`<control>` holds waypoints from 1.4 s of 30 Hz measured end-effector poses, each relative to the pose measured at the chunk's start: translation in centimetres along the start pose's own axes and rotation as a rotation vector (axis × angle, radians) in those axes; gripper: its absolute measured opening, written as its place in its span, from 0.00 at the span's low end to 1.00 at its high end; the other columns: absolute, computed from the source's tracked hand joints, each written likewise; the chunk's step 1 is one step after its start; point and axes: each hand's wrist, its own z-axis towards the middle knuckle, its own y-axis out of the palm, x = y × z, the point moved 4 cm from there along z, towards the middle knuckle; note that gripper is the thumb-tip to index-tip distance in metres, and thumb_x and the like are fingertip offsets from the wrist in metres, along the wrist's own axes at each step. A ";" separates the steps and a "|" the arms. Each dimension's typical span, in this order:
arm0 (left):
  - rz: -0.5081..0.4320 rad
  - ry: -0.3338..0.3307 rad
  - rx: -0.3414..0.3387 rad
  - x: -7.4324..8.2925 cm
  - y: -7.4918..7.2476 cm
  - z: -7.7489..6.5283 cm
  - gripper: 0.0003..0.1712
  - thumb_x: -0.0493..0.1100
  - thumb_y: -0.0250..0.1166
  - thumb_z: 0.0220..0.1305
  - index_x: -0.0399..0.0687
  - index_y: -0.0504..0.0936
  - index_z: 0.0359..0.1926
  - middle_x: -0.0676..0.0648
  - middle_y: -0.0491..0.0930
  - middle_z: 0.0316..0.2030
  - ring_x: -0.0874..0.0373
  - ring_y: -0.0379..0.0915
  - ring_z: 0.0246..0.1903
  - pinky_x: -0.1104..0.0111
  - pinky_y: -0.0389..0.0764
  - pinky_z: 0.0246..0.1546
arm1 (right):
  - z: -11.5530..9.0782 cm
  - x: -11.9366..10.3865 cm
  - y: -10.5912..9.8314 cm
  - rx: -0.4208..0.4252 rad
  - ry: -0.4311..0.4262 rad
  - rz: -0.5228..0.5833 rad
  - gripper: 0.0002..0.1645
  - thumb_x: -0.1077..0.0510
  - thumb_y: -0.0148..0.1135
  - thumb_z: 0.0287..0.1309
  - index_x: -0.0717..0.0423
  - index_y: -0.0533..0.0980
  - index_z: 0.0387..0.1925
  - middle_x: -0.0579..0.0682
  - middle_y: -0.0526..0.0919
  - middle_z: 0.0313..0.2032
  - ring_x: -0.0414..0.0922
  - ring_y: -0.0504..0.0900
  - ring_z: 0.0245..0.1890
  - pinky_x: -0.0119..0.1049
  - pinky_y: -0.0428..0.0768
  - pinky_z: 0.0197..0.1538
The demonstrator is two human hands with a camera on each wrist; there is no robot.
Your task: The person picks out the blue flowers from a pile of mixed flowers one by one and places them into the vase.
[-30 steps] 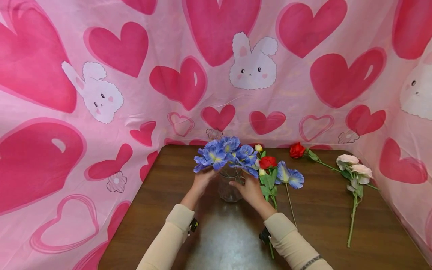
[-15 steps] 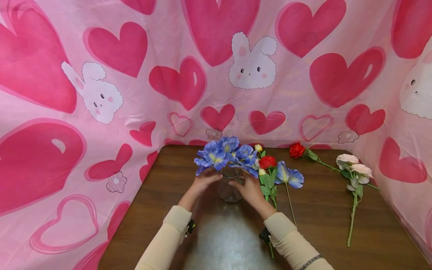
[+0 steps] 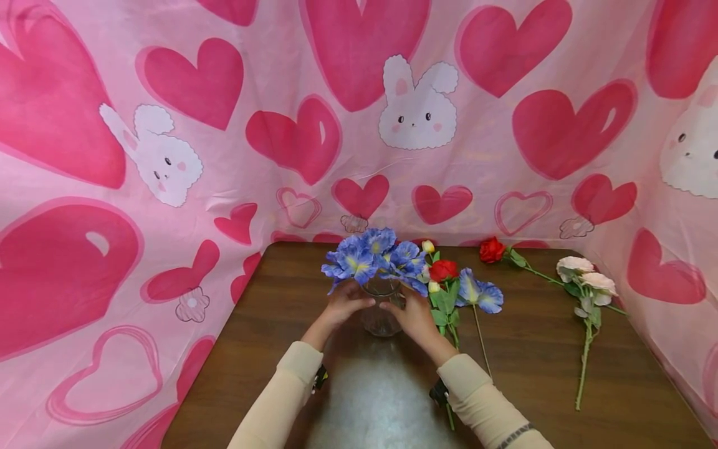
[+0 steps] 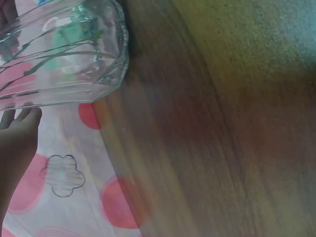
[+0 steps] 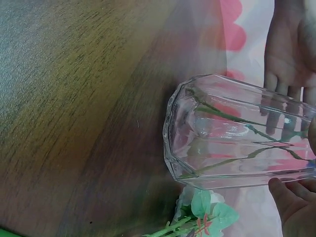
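Note:
A clear glass vase [image 3: 381,322] stands upright on the table, holding several blue iris-like flowers [image 3: 359,259]. Thin green stems [image 5: 232,116] cross inside it in the right wrist view. My left hand [image 3: 343,304] holds the vase's left side, thumb toward the front; its fingers [image 5: 276,91] show behind the glass. On the opposite side my right hand [image 3: 417,317] grips the vase, thumb in front and fingers around the side, partly hidden. The left wrist view has the vase [image 4: 74,54] at upper left, with the left hand [image 4: 19,143] below it.
Right of the vase lie a red rose [image 3: 443,270] with leaves and yellowish buds, and a single blue iris [image 3: 479,293]. Farther right are another red rose [image 3: 492,249] and a pale pink flower stem [image 3: 586,280]. A pink heart-print cloth [image 3: 303,137] hangs behind the brown table [image 3: 269,349].
My left hand has come down a little from under the flowers, and its thumb has moved onto the vase's front. The right hand, vase and flowers stay nearly still.

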 end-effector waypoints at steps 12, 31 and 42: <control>0.213 -0.009 0.053 -0.6 -0.4 0.0 0.21 0.31 0.71 0.54 0.24 0.79 0.48 0.34 0.81 0.44 0.52 0.76 0.43 0.64 0.79 0.45 | -0.2 -0.1 0.2 0.015 -0.001 -0.074 0.36 0.52 0.73 0.53 0.55 0.71 0.62 0.57 0.77 0.56 0.54 0.79 0.52 0.51 0.79 0.51; 0.174 -0.098 0.113 -5.8 -0.6 1.0 0.24 0.35 0.73 0.54 0.33 0.80 0.53 0.38 0.82 0.47 0.49 0.77 0.47 0.61 0.78 0.47 | 0.0 0.0 0.2 0.025 -0.024 -0.087 0.34 0.54 0.73 0.52 0.57 0.73 0.60 0.56 0.78 0.54 0.54 0.80 0.51 0.50 0.80 0.50; 0.155 -0.121 0.036 -4.3 -0.4 0.7 0.26 0.36 0.70 0.59 0.32 0.77 0.57 0.36 0.79 0.52 0.43 0.74 0.53 0.58 0.78 0.49 | 0.1 0.1 0.0 -0.016 0.020 -0.061 0.34 0.53 0.72 0.54 0.56 0.72 0.61 0.56 0.77 0.56 0.54 0.79 0.52 0.50 0.79 0.50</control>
